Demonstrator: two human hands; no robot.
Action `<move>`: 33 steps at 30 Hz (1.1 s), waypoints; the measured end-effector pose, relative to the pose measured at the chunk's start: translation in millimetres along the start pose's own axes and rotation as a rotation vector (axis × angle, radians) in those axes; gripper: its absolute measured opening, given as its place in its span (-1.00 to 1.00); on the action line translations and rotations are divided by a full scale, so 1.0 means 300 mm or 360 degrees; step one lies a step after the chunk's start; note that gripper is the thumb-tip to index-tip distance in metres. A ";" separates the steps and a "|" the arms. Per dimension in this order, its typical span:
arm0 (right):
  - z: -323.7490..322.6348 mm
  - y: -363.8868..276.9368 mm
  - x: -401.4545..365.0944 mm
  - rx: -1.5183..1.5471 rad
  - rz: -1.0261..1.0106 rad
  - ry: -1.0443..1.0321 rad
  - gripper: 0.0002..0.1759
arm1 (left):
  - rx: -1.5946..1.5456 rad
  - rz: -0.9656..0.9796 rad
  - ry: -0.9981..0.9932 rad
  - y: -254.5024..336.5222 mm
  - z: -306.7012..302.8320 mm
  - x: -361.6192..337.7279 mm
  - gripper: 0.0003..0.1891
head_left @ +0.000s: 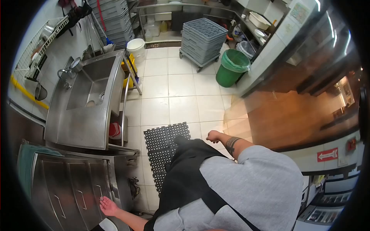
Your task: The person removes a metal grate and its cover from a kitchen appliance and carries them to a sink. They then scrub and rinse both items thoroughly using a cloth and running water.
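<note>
My left hand [109, 206] is low on the left, palm partly turned up and fingers loosely bent but apart, with nothing seen in it. Its fingertips overlap the lower end of a metal handle [99, 191] on the stainless steel cabinet [71, 173]. Just below that hand, a white rounded object [108, 225] shows at the bottom edge. Out over the tiled floor, to the right of my apron [185, 169], my right hand [213, 136] is curled closed, with no object showing in it.
A steel sink [86, 90] stands on the left, beyond the cabinet. A black rubber mat [162, 146] lies on the floor tiles. Farther off are stacked grey dish racks [204, 40] on a wheeled base, a green bin [232, 69] and a white bucket [136, 48]. A doorway opens right.
</note>
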State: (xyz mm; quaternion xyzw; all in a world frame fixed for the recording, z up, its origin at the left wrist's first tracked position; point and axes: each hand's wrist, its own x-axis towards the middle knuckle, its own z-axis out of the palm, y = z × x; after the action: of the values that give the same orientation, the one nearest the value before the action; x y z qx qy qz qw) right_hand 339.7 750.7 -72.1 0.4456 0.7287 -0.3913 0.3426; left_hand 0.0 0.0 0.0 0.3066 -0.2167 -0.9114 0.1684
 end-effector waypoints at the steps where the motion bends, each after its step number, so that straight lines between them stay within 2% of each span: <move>1: 0.012 0.003 0.010 -0.0032 0.0035 -0.0040 -0.52 | -0.0029 -0.0005 -0.0031 0.011 0.007 -0.028 -0.33; 2: 0.019 0.011 0.017 -0.0101 0.0065 -0.0094 -0.52 | -0.0068 0.0015 -0.0033 0.032 -0.020 -0.077 -0.45; 3: -0.046 -0.059 0.081 -0.0246 0.0085 -0.0176 -0.52 | -0.0022 0.0021 0.0067 -0.034 0.002 -0.042 -0.52; 4: -0.045 0.080 0.018 -0.0320 0.0183 -0.0272 -0.52 | -0.0041 -0.0133 0.0165 -0.032 -0.132 -0.234 -0.46; 5: -0.058 -0.025 0.105 -0.0350 0.0105 -0.0314 -0.51 | -0.0154 -0.0204 0.0097 -0.055 -0.041 -0.264 -0.39; 6: -0.120 -0.255 0.245 -0.0332 -0.0101 -0.0239 -0.52 | -0.0205 -0.0234 -0.0084 -0.105 0.133 -0.204 -0.32; 7: -0.148 -0.356 0.292 -0.0358 -0.0217 -0.0257 -0.53 | -0.0235 -0.0208 -0.0310 -0.100 0.113 -0.157 -0.34; 9: -0.181 -0.509 0.344 -0.0087 -0.0290 -0.0372 -0.58 | -0.0092 -0.0078 -0.0340 -0.075 0.042 -0.095 -0.42; 11: -0.250 -0.673 0.404 -0.0066 -0.0375 -0.0415 -0.57 | -0.0142 0.0026 -0.0141 -0.126 0.097 -0.146 -0.48; 13: -0.326 -0.833 0.428 -0.0239 -0.0443 -0.0448 -0.57 | -0.0364 0.0089 0.0215 -0.235 0.176 -0.202 -0.71; 14: -0.368 -0.902 0.444 -0.0260 -0.0485 -0.0427 -0.57 | -0.0424 0.0154 0.0177 -0.261 0.159 -0.221 -0.69; 17: -0.422 -1.070 0.538 -0.0328 -0.0600 -0.0477 -0.65 | -0.0470 0.0232 0.0301 -0.337 0.130 -0.323 -0.84; 21: -0.425 -1.184 0.583 -0.0357 -0.0560 -0.0499 -0.65 | -0.0464 0.0363 0.0525 -0.446 0.086 -0.500 -0.88; 25: -0.313 -1.238 0.599 -0.0641 -0.0653 -0.0618 -0.64 | -0.0272 0.0355 0.0664 -0.499 0.045 -0.650 -0.78; 29: -0.190 -1.199 0.528 -0.0516 -0.0706 -0.0822 -0.67 | -0.0214 0.0127 0.0794 -0.550 0.058 -0.811 -0.60; 33: -0.087 -1.119 0.391 -0.0826 -0.0818 -0.0963 -0.65 | -0.0073 0.0111 0.0775 -0.588 0.039 -0.838 -0.73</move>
State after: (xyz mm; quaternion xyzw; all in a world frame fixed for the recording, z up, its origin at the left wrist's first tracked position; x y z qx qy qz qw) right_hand -15.3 718.6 -70.8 0.0166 0.7565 -0.3805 0.5316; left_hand 151.8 263.7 42.6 0.5056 -0.1593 -0.8090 0.2540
